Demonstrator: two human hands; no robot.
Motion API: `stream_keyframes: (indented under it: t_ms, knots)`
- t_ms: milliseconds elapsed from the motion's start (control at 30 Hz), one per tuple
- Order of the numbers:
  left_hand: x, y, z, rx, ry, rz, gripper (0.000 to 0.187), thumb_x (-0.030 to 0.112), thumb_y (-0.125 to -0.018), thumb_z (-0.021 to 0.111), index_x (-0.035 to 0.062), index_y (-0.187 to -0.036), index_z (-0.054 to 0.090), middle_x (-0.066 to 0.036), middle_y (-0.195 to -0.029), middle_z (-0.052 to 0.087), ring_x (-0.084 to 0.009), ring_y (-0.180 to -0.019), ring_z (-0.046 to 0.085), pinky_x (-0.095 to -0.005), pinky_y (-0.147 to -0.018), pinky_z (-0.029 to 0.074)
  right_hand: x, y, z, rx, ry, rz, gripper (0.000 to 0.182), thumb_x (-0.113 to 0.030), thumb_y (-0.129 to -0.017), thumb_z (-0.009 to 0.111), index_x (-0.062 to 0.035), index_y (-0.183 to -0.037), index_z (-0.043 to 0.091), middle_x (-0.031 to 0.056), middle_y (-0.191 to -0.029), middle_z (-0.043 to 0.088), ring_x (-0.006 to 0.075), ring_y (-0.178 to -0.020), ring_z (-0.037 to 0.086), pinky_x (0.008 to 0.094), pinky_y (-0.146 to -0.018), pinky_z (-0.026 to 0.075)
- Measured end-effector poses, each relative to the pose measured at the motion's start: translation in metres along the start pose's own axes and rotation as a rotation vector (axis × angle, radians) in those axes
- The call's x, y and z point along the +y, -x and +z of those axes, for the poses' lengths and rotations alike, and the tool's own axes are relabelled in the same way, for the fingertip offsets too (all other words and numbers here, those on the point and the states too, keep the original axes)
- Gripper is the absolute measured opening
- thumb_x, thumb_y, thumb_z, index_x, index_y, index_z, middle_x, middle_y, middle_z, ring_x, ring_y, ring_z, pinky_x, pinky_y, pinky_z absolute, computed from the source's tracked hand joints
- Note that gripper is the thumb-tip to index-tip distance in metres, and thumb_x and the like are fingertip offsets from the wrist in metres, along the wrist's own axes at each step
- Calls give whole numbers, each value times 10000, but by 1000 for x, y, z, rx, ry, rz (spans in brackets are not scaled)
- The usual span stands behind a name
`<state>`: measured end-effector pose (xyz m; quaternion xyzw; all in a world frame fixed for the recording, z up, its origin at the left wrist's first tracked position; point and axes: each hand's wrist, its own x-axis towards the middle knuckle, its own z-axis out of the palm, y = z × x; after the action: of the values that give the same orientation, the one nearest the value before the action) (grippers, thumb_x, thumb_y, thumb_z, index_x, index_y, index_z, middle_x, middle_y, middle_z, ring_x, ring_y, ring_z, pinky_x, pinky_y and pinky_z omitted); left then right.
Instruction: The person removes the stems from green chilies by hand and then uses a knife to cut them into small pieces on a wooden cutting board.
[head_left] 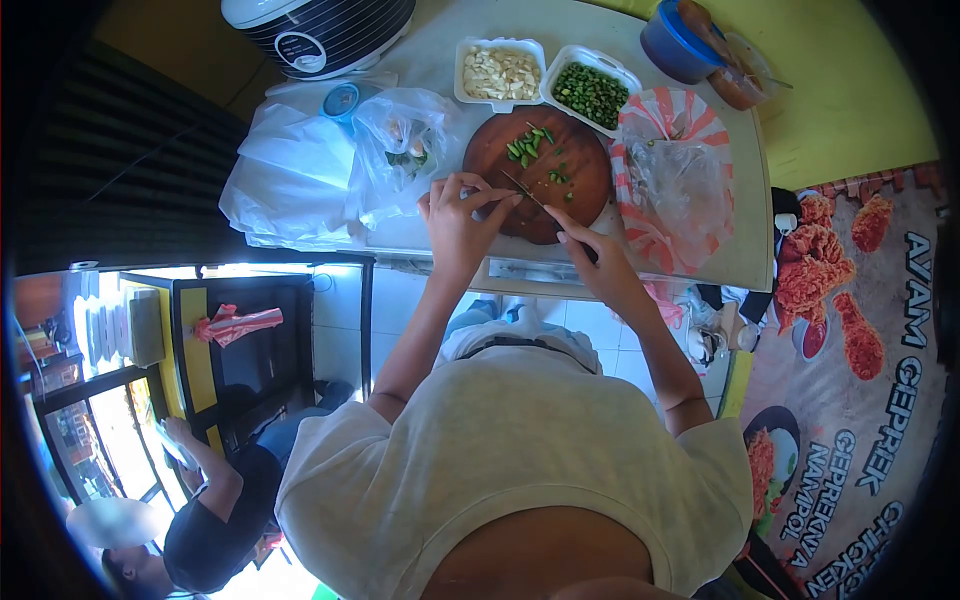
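A round wooden cutting board (482, 150) lies on the table, with green chillies (528, 146) and cut green pieces (560, 176) on it. My right hand (600, 262) is closed round the dark handle of a small knife (519, 184), whose blade points up and left over the board. At the board's lower left, my left hand (464, 216) is closed in a pinch, fingertips close beside the blade. What it pinches is too small to make out. Behind the board stand a white foam box of pale chopped pieces (500, 75) and another of chopped greens (590, 95).
Left of the board lie a clear plastic bag (405, 130), white plastic sheets (290, 170) and a blue-lidded tub (341, 101). A rice cooker (320, 35) stands behind them. To the right are a red-striped bag (690, 170) and a blue container (675, 45). Another person (225, 500) is at lower left.
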<state>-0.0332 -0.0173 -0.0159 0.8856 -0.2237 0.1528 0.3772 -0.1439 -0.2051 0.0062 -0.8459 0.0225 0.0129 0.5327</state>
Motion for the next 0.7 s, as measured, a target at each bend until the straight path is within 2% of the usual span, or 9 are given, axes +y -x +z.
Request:
stream_keyframes:
  t_ms: [133,200,233,300,333,400,533,600,700]
  knots:
    - [-1,0,1,2,-19,27,140,289,-740,842,226,-862,816,41,-925,625,-186,-980,541,-380,-906,315,-6,13,-10,11,-5,35,412,-151,-1019,517,-122,-1429,520,179,-1099,710,112,-882,648,270,-823,491]
    - [-1,0,1,13,-19,33,122,306,-730,831,245,-833,809,55,-925,611,-193,-981,540,-410,-886,333,1,13,-13,-28,-34,114,409,-172,-1026,511,-116,-1432,520,148,-1222,684,107,-982,627,265,-892,471]
    - [0,-1,1,11,-22,34,122,306,-730,831,245,-833,809,55,-925,611,-193,-981,540,-410,-886,333,2,11,-13,-28,-38,114,409,-172,-1026,511,-116,-1432,520,148,-1222,684,107,-982,627,265,-892,471]
    - [1,-2,3,14,-31,49,126,307,-734,827,243,-840,808,54,-933,614,-196,-985,539,-418,-886,331,3,6,-14,36,-48,11,421,-222,-1041,518,-115,-1447,512,-14,-884,604,29,-702,433,211,-663,404]
    - [1,-2,4,11,-33,51,126,307,-734,827,243,-840,808,54,-933,614,-196,-985,539,-418,-886,331,4,3,-16,39,-52,11,421,-222,-1041,518,-115,-1447,512,-14,-884,604,29,-702,433,211,-663,404]
    - [3,-4,7,-7,-30,34,129,309,-739,822,242,-849,807,54,-946,618,-196,-989,539,-425,-886,329,4,-2,-25,18,-88,68,432,-247,-1041,526,-143,-1459,504,-64,-723,440,23,-633,382,200,-580,339]
    - [12,-12,15,2,-39,71,122,303,-754,810,239,-857,807,52,-952,623,-194,-1003,542,-424,-889,328,-3,-4,-37,36,-134,97,423,-252,-1037,531,-153,-1449,520,-51,-712,373,37,-618,359,230,-562,342]
    - [17,-16,20,-2,-14,94,115,294,-776,792,235,-874,808,52,-970,631,-194,-1019,545,-416,-895,329,-5,-3,-40,96,-197,64,427,-251,-1037,536,-180,-1457,512,-76,-700,310,28,-602,339,220,-533,290]
    - [20,-19,25,-17,19,91,138,276,-792,780,232,-920,807,51,-993,640,-198,-1031,550,-408,-905,329,5,0,-47,138,-263,102,430,-221,-1027,557,-160,-1451,518,-74,-704,308,31,-593,335,223,-516,290]
